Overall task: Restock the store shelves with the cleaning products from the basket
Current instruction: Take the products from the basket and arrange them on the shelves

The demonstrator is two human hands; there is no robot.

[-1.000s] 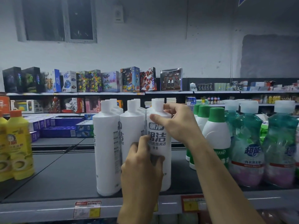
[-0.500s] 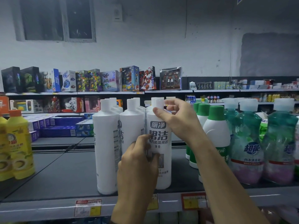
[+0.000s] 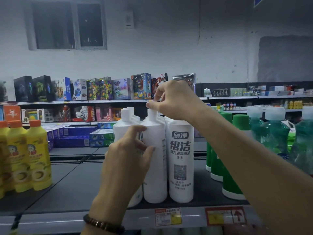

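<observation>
Several white cleaner bottles stand in rows at the front of the dark shelf (image 3: pixel 71 187). The right front bottle (image 3: pixel 180 160) shows its printed label. My left hand (image 3: pixel 128 160) wraps the body of the middle front white bottle (image 3: pixel 156 180), whose label faces sideways. My right hand (image 3: pixel 171 100) pinches that bottle's cap from above. More white bottles (image 3: pixel 126 116) stand behind and to the left, partly hidden by my left hand. No basket is in view.
Yellow bottles with orange caps (image 3: pixel 36 156) stand at the shelf's left. Green-capped bottles (image 3: pixel 227 175) and teal bottles (image 3: pixel 277 133) crowd the right. Bare shelf lies between the yellow and white bottles. Price tags (image 3: pixel 167 216) line the shelf edge. Toy boxes (image 3: pixel 105 89) fill a far aisle.
Both hands left the right labelled bottle and shifted left to the middle white bottle. My right hand rose to its cap. The view moved so the bottles sit further right.
</observation>
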